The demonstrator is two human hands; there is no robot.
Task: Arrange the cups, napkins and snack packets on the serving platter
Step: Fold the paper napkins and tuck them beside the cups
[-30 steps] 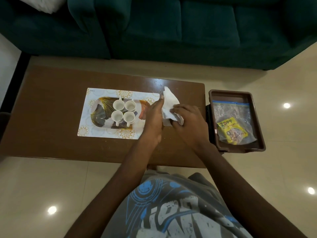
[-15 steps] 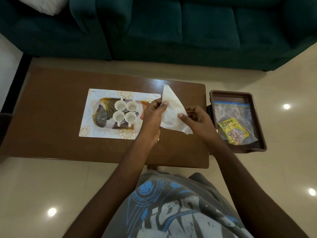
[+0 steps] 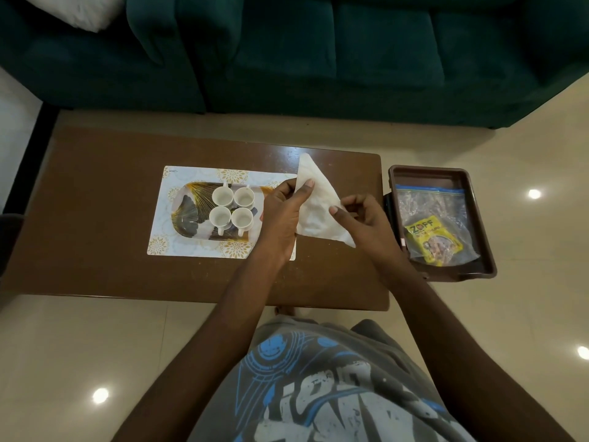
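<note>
A white paper napkin (image 3: 317,208), folded into a triangle, hangs above the right part of the brown table (image 3: 105,218). My left hand (image 3: 282,218) pinches its left edge near the top. My right hand (image 3: 363,218) pinches its right edge with thumb and forefinger. Several small white cups (image 3: 232,207) stand close together on the patterned serving platter (image 3: 191,215), just left of my left hand. The platter rests on a pale floral placemat (image 3: 165,244). A yellow snack packet (image 3: 433,240) lies inside a clear zip bag (image 3: 430,202) in the brown tray.
The brown plastic tray (image 3: 478,224) sits just off the table's right end. A dark green sofa (image 3: 287,52) runs along the far side, with a white cushion (image 3: 76,8) at its left. Glossy beige floor (image 3: 79,362) surrounds the table.
The napkin went from a bunched shape on the table to a flat triangle lifted between both hands. My right hand slid out to its right edge.
</note>
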